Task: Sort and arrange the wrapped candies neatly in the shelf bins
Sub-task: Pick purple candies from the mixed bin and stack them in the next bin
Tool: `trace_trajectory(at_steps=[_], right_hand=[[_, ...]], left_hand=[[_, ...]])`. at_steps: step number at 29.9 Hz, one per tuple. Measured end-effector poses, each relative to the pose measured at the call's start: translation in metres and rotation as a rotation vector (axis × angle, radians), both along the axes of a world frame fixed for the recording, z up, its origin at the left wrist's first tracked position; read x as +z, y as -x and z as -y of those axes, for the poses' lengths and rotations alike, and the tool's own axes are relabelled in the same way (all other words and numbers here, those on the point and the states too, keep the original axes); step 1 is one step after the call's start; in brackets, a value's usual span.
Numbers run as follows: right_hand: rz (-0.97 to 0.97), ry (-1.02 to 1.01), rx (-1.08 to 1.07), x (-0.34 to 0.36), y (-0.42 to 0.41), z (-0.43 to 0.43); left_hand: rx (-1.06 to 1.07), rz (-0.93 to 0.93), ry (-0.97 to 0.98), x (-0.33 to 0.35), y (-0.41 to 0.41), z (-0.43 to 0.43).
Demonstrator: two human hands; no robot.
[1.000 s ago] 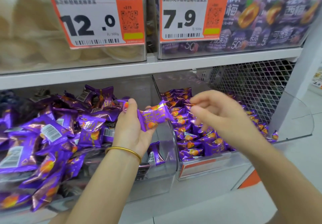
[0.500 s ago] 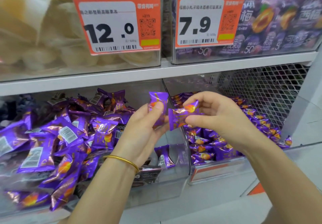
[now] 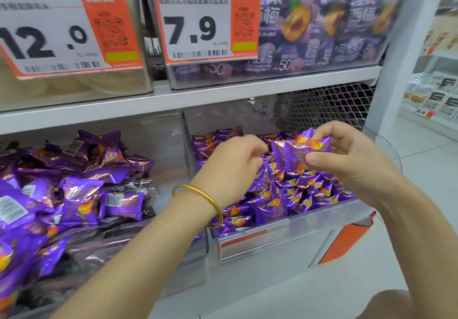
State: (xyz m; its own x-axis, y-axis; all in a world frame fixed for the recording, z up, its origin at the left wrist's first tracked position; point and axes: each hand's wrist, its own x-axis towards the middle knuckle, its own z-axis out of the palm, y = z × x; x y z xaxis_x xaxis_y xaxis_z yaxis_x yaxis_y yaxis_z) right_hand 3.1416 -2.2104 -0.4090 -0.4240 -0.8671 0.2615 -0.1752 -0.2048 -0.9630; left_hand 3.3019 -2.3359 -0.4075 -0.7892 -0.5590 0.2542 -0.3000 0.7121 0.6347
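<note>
The white metal shelf unit (image 3: pixel 198 100) fills most of my view, and my landmark on it is the clear plastic bin with the orange label strip (image 3: pixel 285 239) on the lower shelf. Behind that bin is a panel of white wire mesh (image 3: pixel 322 105). To the right of it, pale tiled floor (image 3: pixel 421 170) runs off toward another rack of goods, too blurred to read. Directly above the bin sits a clear tub of large purple packs (image 3: pixel 322 28) carrying an orange-and-white price tag reading 7.9 (image 3: pixel 198 23). Above and to the left of the bin, a tub of pale round items (image 3: pixel 74 85) carries a matching tag reading 12.0 (image 3: pixel 49 36). Just left of the bin stands a second clear bin (image 3: pixel 148 251), with a loose, jumbled heap of purple foil-wrapped candies (image 3: pixel 74 189). The landmark bin itself holds closer-packed rows of the same purple candies (image 3: pixel 297 194).

Both my hands are over that bin. My right hand (image 3: pixel 347 160) hovers above its back half and pinches a purple foil candy with an orange fruit print (image 3: pixel 295 152) between thumb and fingertips, clear of the rows below. My left hand (image 3: pixel 230 167) is above the bin's left wall, fingers curled, their tips at the wrapper's left end. It is blurred, so I cannot tell whether it grips the wrapper. A thin gold bangle (image 3: pixel 213 199) circles my left wrist, over the bin's front left corner.
</note>
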Motion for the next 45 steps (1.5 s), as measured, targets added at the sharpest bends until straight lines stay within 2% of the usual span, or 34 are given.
trace_trajectory(at_steps=[1, 3, 7, 13, 17, 24, 31, 37, 42, 45], right_hand=[[0.011, -0.039, -0.017, -0.004, 0.005, -0.003], [0.006, -0.121, -0.038, -0.011, 0.012, -0.007], [-0.047, -0.235, 0.002, -0.015, 0.019, -0.012], [-0.175, -0.376, 0.201, -0.019, 0.019, -0.004], [-0.18, -0.433, 0.278, -0.024, 0.016, -0.001], [-0.25, -0.497, 0.312, -0.024, 0.012, -0.001], [-0.364, -0.589, 0.325, -0.026, 0.009, 0.005], [-0.306, -0.471, 0.298, -0.026, 0.009, 0.003], [-0.372, -0.578, 0.354, -0.033, 0.01, 0.009], [-0.385, -0.576, 0.321, -0.033, 0.011, 0.01]], left_hand=[[-0.024, 0.119, 0.113, -0.007, 0.008, 0.002], [-0.082, 0.293, 0.221, -0.018, 0.023, 0.005], [-0.092, 0.43, 0.326, -0.026, 0.04, 0.008], [-0.047, 0.465, 0.308, -0.025, 0.028, 0.013], [-0.067, 0.556, 0.319, -0.024, 0.021, 0.013], [-0.146, 0.677, 0.211, -0.015, 0.011, 0.003], [-0.13, 0.623, 0.266, -0.025, 0.013, 0.001], [-0.106, 0.589, 0.269, -0.027, 0.013, 0.001], [-0.098, 0.594, 0.257, -0.026, 0.012, 0.0], [-0.097, 0.605, 0.247, -0.025, 0.013, 0.001]])
